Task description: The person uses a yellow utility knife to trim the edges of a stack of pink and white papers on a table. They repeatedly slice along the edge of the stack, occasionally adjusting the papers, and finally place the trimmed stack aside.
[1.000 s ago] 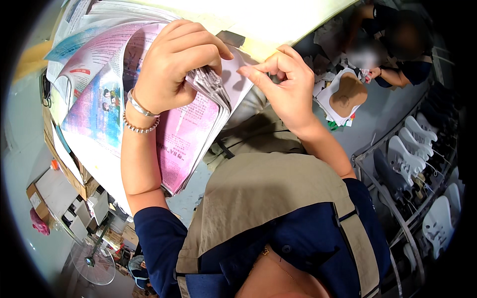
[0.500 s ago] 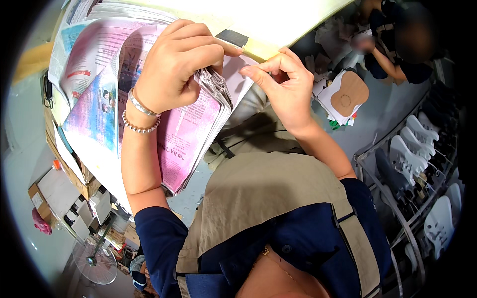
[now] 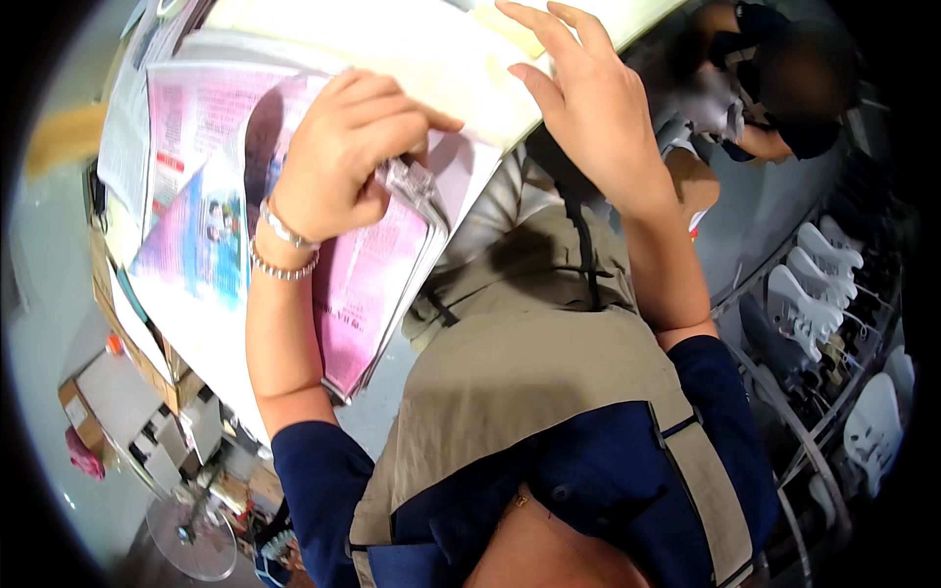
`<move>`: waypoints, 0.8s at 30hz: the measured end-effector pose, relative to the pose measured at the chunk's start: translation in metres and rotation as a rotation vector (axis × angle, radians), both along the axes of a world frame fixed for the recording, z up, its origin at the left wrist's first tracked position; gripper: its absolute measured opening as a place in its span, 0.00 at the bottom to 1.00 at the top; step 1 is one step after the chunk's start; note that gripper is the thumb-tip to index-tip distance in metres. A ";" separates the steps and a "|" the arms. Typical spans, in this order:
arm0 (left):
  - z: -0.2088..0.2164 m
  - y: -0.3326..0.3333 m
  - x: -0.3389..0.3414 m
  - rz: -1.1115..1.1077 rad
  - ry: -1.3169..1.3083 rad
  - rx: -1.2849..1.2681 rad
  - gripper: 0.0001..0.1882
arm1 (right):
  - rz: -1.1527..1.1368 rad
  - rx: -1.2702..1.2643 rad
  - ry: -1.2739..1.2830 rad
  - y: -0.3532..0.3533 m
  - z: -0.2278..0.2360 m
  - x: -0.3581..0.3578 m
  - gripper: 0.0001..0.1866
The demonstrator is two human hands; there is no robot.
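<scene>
My left hand (image 3: 358, 162), with bracelets at its wrist, is curled over a stack of newspapers (image 3: 377, 284) at the table's near edge. Its fingers close on the crumpled, folded-up edge of the sheets, and the index finger points out to the right. The newspapers have pink and blue printing, and some upper sheets curl up to the left of the hand. To the right, my right hand (image 3: 598, 103) reaches over the pale yellow tabletop (image 3: 402, 59). Its fingers are apart, with nothing visible in them.
At the far right a co-worker (image 3: 799, 98) handles something whitish. A brown board (image 3: 691, 181) lies partly hidden behind my right forearm. A metal rack (image 3: 799, 451) with white and dark curved parts stands right. A fan (image 3: 191, 534) and boxes are at lower left.
My right hand has moved up and away from the paper edge, opening its fingers over the tabletop. The left hand stays on the newspapers. A dark flat piece near its fingertips no longer shows.
</scene>
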State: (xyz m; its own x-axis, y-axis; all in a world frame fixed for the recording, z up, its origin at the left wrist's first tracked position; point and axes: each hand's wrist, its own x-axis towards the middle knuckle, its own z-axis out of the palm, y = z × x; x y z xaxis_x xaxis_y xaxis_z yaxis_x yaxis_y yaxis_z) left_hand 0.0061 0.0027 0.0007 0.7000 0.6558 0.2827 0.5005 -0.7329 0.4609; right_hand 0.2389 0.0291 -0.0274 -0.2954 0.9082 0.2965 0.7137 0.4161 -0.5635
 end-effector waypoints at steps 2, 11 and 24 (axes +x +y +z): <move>0.001 -0.002 0.001 0.016 0.016 0.006 0.11 | -0.044 0.093 0.092 -0.003 0.000 0.006 0.13; 0.001 -0.007 0.014 0.060 -0.084 -0.044 0.07 | 0.923 -0.131 1.463 -0.094 0.061 0.031 0.17; 0.001 -0.004 0.010 0.107 -0.079 0.027 0.10 | 0.977 -0.057 1.413 -0.115 0.058 0.042 0.10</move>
State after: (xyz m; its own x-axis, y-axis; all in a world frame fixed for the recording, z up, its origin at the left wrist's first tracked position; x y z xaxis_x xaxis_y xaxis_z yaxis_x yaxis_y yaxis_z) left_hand 0.0159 -0.0016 0.0016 0.6011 0.7171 0.3527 0.5396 -0.6898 0.4828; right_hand 0.2810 -0.0863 0.0301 -0.2612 0.5818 0.7703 -0.7972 0.3199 -0.5119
